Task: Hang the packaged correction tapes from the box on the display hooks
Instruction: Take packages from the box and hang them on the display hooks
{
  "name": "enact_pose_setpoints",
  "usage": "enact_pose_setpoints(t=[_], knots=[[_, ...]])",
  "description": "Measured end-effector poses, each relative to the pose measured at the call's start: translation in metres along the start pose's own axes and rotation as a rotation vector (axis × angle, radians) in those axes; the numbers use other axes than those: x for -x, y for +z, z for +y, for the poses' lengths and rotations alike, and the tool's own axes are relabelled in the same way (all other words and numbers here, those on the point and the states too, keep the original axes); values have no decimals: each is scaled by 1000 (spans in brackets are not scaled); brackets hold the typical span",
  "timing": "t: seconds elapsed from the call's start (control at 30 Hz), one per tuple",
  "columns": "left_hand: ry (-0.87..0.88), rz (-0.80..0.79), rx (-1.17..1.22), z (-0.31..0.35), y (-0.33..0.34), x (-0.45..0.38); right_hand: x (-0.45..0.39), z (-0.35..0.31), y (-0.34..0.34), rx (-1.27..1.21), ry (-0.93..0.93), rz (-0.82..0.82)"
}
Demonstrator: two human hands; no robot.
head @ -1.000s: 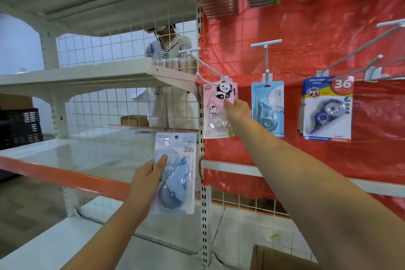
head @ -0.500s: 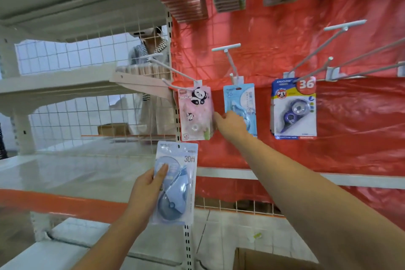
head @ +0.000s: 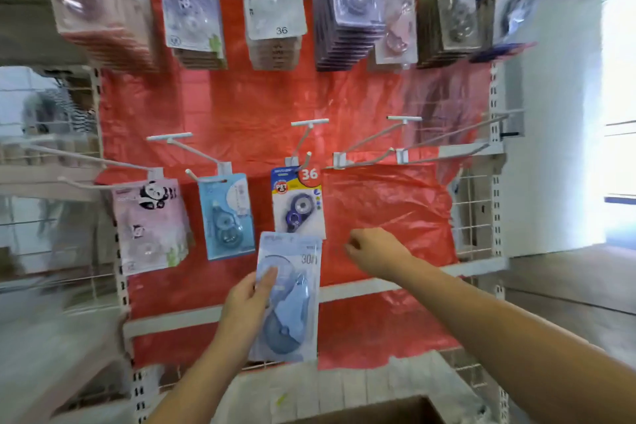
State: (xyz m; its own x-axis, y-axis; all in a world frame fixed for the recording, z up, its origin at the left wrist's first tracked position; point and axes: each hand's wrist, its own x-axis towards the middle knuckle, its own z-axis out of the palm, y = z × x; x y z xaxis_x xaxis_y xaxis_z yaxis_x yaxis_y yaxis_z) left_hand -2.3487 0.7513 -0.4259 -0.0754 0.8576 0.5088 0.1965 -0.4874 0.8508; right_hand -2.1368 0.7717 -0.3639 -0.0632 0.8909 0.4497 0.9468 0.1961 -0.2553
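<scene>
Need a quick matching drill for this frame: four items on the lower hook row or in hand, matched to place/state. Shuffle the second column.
Things
1. panda pack
2. light blue pack
3. "36" pack
4. "30m" pack

Places/states
A. held in the left hand
B. hangs on the hook third from left
C. hangs farthest left in the lower row
D. hangs between two other packs

Pairs: 1-C, 2-D, 3-B, 4-A

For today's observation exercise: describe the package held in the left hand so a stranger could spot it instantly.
Find the red backing sheet, then its lower row of hooks. Below the "36" pack, the left hand holds a pale blue blister pack. Unlike its neighbours, it hangs from no hook and reads "30m".
</scene>
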Motion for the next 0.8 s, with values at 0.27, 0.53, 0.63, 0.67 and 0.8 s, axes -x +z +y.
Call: enact_pose_setpoints(t=[0.27,0.53,0.63,0.67,0.8], knots=[[131,-134,73,54,86,10,27,66,-47,133,107,61],[261,-89,178,112,114,3,38,66,-66,113,83,13],[254,-51,156,124,121,-5,41,64,-67,102,117,-9],[231,-43,166,126,122,-7,43,62,-66,116,107,-16],[151,-7,166,127,125,-18,40,64,-56,188,82,-25]])
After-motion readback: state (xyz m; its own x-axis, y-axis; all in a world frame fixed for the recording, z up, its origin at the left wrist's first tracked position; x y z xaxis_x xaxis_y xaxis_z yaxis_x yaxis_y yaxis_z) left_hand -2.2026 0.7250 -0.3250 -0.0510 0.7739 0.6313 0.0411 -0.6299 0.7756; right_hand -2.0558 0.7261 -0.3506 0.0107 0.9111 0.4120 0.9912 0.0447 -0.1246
